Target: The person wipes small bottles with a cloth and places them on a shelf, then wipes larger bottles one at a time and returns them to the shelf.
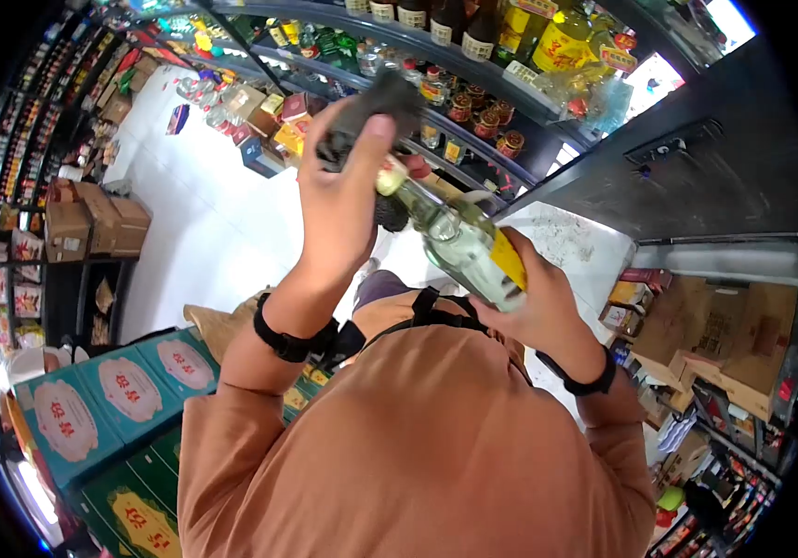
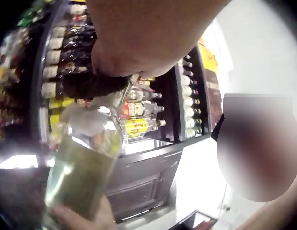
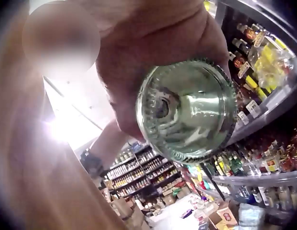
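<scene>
A clear glass bottle (image 1: pixel 455 244) with a yellow label and pale liquid is held tilted in front of the chest. My right hand (image 1: pixel 548 302) grips it around its lower part; in the right wrist view the round ridged base (image 3: pixel 186 112) faces the camera. My left hand (image 1: pixel 343 200) holds a dark cloth (image 1: pixel 392 100) with the thumb laid over it, up at the neck end of the bottle. Part of the cloth hangs below that hand. In the left wrist view the dark cloth (image 2: pixel 93 85) sits just above the bottle's shoulder, hiding the top.
Shelves of bottles and jars (image 1: pixel 487 121) stand ahead, above a dark cabinet panel (image 1: pixel 734 177). Cardboard boxes (image 1: pixel 715 335) are stacked at the right. Teal gift boxes (image 1: pixel 129 386) stand close at the left. White floor (image 1: pixel 185 214) stretches between the shelves.
</scene>
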### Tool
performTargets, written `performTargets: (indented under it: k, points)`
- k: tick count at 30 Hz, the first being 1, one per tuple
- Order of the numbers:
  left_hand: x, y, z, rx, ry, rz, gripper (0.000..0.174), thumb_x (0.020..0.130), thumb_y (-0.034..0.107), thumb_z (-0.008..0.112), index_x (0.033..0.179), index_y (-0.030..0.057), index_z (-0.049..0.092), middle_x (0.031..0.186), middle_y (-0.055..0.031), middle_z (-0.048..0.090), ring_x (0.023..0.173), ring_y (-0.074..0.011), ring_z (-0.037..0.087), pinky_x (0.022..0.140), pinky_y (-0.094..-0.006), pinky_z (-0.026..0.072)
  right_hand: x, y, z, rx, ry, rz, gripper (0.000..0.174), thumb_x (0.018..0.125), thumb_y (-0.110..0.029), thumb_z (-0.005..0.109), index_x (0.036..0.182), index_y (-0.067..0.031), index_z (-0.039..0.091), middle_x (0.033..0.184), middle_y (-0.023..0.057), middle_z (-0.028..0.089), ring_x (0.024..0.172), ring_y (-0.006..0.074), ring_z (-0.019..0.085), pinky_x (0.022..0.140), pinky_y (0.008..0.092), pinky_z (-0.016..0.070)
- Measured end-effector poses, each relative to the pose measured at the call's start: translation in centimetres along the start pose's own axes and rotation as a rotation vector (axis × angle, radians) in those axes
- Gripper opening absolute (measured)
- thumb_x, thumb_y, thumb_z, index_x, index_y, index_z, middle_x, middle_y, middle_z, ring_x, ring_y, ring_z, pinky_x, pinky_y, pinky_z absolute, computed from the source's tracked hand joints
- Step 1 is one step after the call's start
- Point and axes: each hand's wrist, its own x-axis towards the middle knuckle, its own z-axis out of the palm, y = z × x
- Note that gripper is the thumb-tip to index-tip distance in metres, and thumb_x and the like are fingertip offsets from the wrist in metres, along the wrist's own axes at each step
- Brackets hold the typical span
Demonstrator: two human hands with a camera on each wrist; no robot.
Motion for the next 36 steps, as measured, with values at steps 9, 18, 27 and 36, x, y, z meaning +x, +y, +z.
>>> performTargets:
  k: [9,18,27,36]
  points:
    - [3.9,-1.3,-6.2,-0.075,-0.025,-0.027,0.063,0.097,0.056,0.036,0.131,0.0036,0.044,0.117,-0.0111,0.06,0.107,-0.0265,0.058,0.092,-0.0412,0.0493,3.5,-3.0,3.8,0.39,0.038,0.003,0.083,0.068,-0.032,0.08,0.135,-0.0055,0.039,0.107,0.0203,0.064,0.094,0.0313,0.066,0.082,0.0348,0.0518]
    - [3.8,-3.1,-10.6,-0.349,-0.405,-0.404,0.092,0.066,0.038,0.086,0.135,0.0113,0.031,0.118,-0.0085,0.053,0.109,-0.0236,0.056,0.092,-0.0381,0.0496,7.9,-10.6,7.9,0.049,0.106,0.117,0.095,0.073,-0.037,0.077,0.141,-0.0005,0.023,0.108,0.0268,0.06,0.093,0.0422,0.063,0.077,0.0434,0.053]
    - [6.7,-1.6,-21.9,-0.4,-0.361,-0.587,0.092,0.067,0.062,0.074,0.131,0.0028,0.046,0.117,-0.0147,0.059,0.102,-0.0386,0.061,0.085,-0.0522,0.0521,11.7,-12.2,7.8,0.136,0.175,-0.024,0.076,0.081,-0.023,0.071,0.145,-0.0076,0.032,0.084,0.0101,0.064,0.067,0.0216,0.065,0.063,0.0327,0.0522]
    - [5.4,-2.6,-27.0,-0.585,-0.286,-0.737,0.091,0.069,0.069,0.067,0.128,0.003,0.046,0.105,-0.0159,0.06,0.088,-0.0327,0.062,0.072,-0.0483,0.0563,19.8,11.8,-4.5,0.21,1.188,0.586,0.103,0.061,-0.051,0.085,0.136,0.0009,0.036,0.123,0.0181,0.049,0.106,0.0252,0.053,0.088,0.0345,0.0447]
